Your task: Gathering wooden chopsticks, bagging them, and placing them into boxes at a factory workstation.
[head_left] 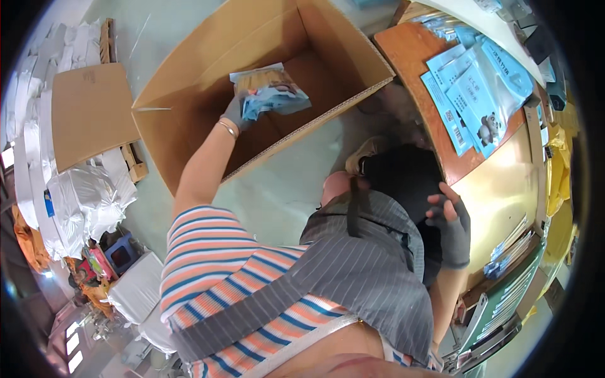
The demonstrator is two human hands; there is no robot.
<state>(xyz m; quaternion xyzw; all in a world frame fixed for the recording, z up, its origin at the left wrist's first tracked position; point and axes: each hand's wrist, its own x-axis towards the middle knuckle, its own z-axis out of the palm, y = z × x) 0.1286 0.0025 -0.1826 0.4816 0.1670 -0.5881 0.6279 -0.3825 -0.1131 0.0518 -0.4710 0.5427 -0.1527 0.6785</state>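
My left hand [236, 114], in a grey glove with a bracelet at the wrist, is closed on several clear-and-blue plastic packets [272, 94]. Tan stick-like contents show through the upper packet. The hand and packets are over the open mouth of a large cardboard box [211, 57], whose visible inside is bare brown cardboard. On my right side, my right hand [451, 230] wears a grey fingerless glove. Its fingers are loosely bent and apart with nothing in them, close to the near edge of the wooden tabletop [413, 69].
Flat blue printed plastic bags [482, 94] lie overlapping on the tabletop, with more packets behind them. At left stand a cardboard sheet [94, 113] and white wrapped stacks [91, 195]. Bundled sticks [507, 249] and a green rack [504, 309] are at lower right.
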